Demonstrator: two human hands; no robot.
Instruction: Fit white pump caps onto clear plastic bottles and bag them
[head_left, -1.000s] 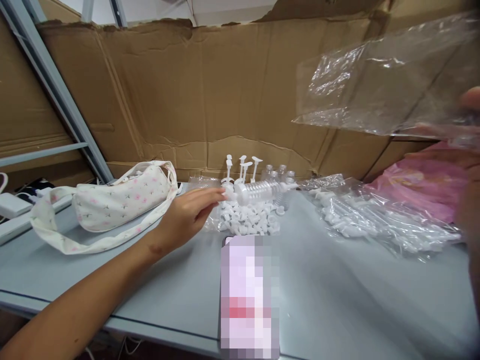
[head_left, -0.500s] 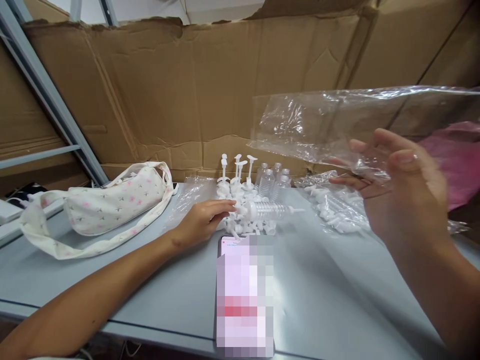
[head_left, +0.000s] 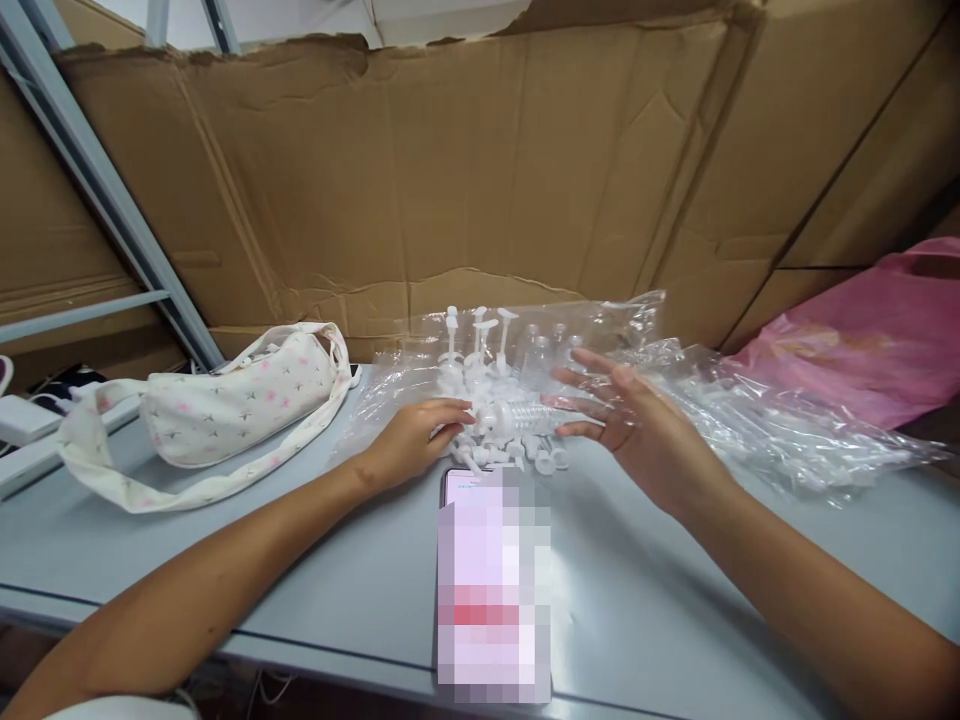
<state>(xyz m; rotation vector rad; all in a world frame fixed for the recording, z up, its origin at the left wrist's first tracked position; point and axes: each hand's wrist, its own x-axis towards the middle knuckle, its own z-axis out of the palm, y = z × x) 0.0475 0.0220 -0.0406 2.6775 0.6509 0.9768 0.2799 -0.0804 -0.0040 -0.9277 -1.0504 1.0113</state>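
Note:
My left hand [head_left: 412, 440] rests over the table with its fingers closed at the white left end of a clear ribbed bottle [head_left: 517, 417]. The bottle lies sideways above a pile of small white plastic caps [head_left: 551, 458]. With fingers spread, my right hand [head_left: 637, 430] is just right of the bottle, among folds of clear film. Behind the bottle stand several white pump heads [head_left: 480, 340] and clear bottles [head_left: 540, 362]. A clear plastic bag [head_left: 626, 315] stretches across them. How the film sits around my right fingertips is hard to make out.
A phone [head_left: 491, 590] with a blurred screen lies in front of the pile. A floral cloth bag [head_left: 244, 405] sits left. On the right are a clear bag of white parts [head_left: 795, 455] and a pink bag [head_left: 862, 330]. Cardboard [head_left: 450, 180] walls the back.
My right hand has come down and left from its raised position at the right. The clear bag has dropped with it, over the pumps and bottles. My left hand has hardly moved.

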